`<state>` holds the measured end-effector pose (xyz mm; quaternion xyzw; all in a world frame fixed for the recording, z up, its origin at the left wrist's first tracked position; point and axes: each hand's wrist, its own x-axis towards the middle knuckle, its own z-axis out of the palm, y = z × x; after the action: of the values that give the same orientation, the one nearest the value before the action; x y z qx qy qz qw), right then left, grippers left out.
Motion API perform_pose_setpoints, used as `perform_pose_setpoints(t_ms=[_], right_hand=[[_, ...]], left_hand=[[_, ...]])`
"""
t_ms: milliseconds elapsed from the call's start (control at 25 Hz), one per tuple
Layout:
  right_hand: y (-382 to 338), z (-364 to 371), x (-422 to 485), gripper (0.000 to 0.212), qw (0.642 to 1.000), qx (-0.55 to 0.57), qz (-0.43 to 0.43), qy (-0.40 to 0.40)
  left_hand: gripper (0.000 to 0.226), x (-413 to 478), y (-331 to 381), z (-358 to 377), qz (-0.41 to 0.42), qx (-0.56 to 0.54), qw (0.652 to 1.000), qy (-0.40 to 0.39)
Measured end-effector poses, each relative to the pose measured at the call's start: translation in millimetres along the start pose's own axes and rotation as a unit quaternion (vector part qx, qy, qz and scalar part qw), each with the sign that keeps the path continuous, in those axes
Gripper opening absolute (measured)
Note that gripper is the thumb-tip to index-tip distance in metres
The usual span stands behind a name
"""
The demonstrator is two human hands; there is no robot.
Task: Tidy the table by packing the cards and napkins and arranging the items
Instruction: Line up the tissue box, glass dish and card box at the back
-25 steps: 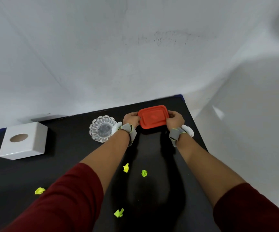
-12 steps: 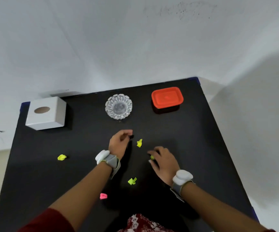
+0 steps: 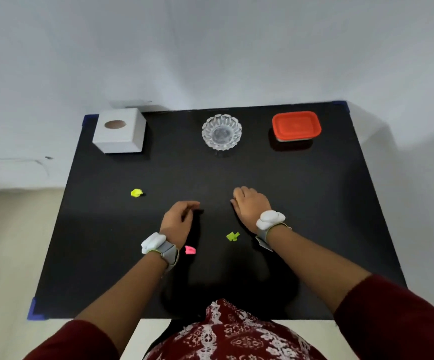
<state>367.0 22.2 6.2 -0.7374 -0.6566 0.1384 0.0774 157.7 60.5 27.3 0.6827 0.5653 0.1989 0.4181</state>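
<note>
My right hand (image 3: 251, 205) lies palm down at the table's middle, its fingers curled onto the black surface where small yellow scraps lay; none shows under it. My left hand (image 3: 178, 220) hovers to its left, fingers loosely curled, with nothing visible in it. A yellow crumpled scrap (image 3: 136, 192) lies left of both hands. A green-yellow scrap (image 3: 232, 236) lies by my right wrist and a pink scrap (image 3: 190, 250) by my left wrist. At the back stand a white tissue box (image 3: 119, 131), a glass bowl (image 3: 221, 132) and a container with a red lid (image 3: 296, 126).
The black table (image 3: 327, 203) stands against a white wall, with blue tape at its corners. Its near edge runs just in front of my body. To the left, beyond the table's edge, is floor.
Both hands left the red-lidded container and came back to the table's middle. My right hand moved forward over the two yellow scraps seen half a second ago. The view tilted down.
</note>
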Motion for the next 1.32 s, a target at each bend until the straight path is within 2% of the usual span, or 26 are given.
perform_pose_setpoints(t_ms=[80, 160, 200, 280, 360, 400, 440, 480, 520, 560, 600, 640, 680, 720, 760, 920, 1080, 1120, 1160, 1200, 1240, 1280, 1320], right_hand=[[-10, 9, -22, 0.035, 0.998, 0.057, -0.012, 0.022], [-12, 17, -46, 0.029, 0.991, 0.127, 0.030, 0.005], [-15, 19, -57, 0.026, 0.993, 0.119, 0.016, 0.009], [-18, 31, -72, 0.027, 0.995, 0.012, -0.088, 0.034], [-19, 45, -64, 0.029, 0.979, -0.078, -0.180, 0.053], [-22, 46, -54, 0.030, 0.984, -0.056, -0.165, 0.032], [-27, 38, -45, 0.032, 0.996, 0.004, -0.089, 0.000], [-35, 28, -36, 0.033, 0.992, 0.120, 0.022, -0.042], [-40, 19, -26, 0.035, 0.943, 0.291, 0.145, -0.070], [-43, 13, -17, 0.037, 0.833, 0.484, 0.254, -0.090], [-44, 5, -10, 0.038, 0.688, 0.636, 0.332, -0.113], [-43, 0, -7, 0.039, 0.559, 0.727, 0.372, -0.142], [-41, -1, -6, 0.042, 0.478, 0.777, 0.377, -0.161], [-39, -1, -7, 0.048, 0.435, 0.804, 0.369, -0.166], [-37, 1, -8, 0.054, 0.418, 0.815, 0.365, -0.165], [-41, 4, -7, 0.053, 0.427, 0.800, 0.388, -0.165], [-57, 4, 3, 0.041, 0.437, 0.779, 0.424, -0.148], [-62, 3, 8, 0.035, 0.458, 0.768, 0.427, -0.138], [-67, 3, 14, 0.029, 0.497, 0.748, 0.421, -0.127], [-72, 4, 19, 0.027, 0.554, 0.716, 0.409, -0.113], [-84, 6, 28, 0.028, 0.619, 0.674, 0.389, -0.103], [-93, 8, 37, 0.029, 0.684, 0.626, 0.362, -0.092], [-102, 9, 45, 0.028, 0.744, 0.574, 0.333, -0.080]], left_hand=[[0.027, -20, -30, -20, 0.054, 0.115, 0.992, -0.001], [0.042, -43, -54, -35, 0.067, 0.188, 0.980, -0.004], [0.050, -54, -63, -41, 0.064, 0.204, 0.977, 0.004], [0.059, -70, -76, -46, 0.062, 0.225, 0.972, 0.014], [0.070, -84, -91, -51, 0.056, 0.235, 0.970, 0.020], [0.076, -91, -99, -52, 0.048, 0.241, 0.969, 0.022], [0.080, -94, -103, -51, 0.045, 0.248, 0.967, 0.021], [0.081, -96, -105, -49, 0.048, 0.249, 0.967, 0.025], [0.080, -95, -103, -46, 0.063, 0.249, 0.966, 0.025], [0.078, -92, -98, -41, 0.090, 0.246, 0.965, 0.018], [0.073, -88, -92, -34, 0.126, 0.242, 0.962, 0.007], [0.067, -84, -86, -27, 0.170, 0.245, 0.955, -0.006], [0.060, -80, -83, -19, 0.218, 0.264, 0.939, -0.016], [0.052, -75, -80, -12, 0.261, 0.294, 0.919, -0.017], [0.044, -71, -81, -6, 0.292, 0.326, 0.899, -0.013], [0.018, -49, -82, 3, 0.372, 0.364, 0.854, -0.008], [0.038, -25, -78, -3, 0.377, 0.375, 0.843, -0.079], [0.046, -21, -72, -9, 0.360, 0.384, 0.846, -0.086], [0.054, -14, -67, -18, 0.318, 0.373, 0.867, -0.085], [0.054, -8, -61, -29, 0.235, 0.349, 0.903, -0.086], [0.048, -1, -57, -45, 0.117, 0.283, 0.949, -0.071], [0.041, 4, -54, -56, 0.009, 0.155, 0.988, -0.012], [0.040, 9, -52, -63, -0.085, 0.008, 0.995, 0.052]])
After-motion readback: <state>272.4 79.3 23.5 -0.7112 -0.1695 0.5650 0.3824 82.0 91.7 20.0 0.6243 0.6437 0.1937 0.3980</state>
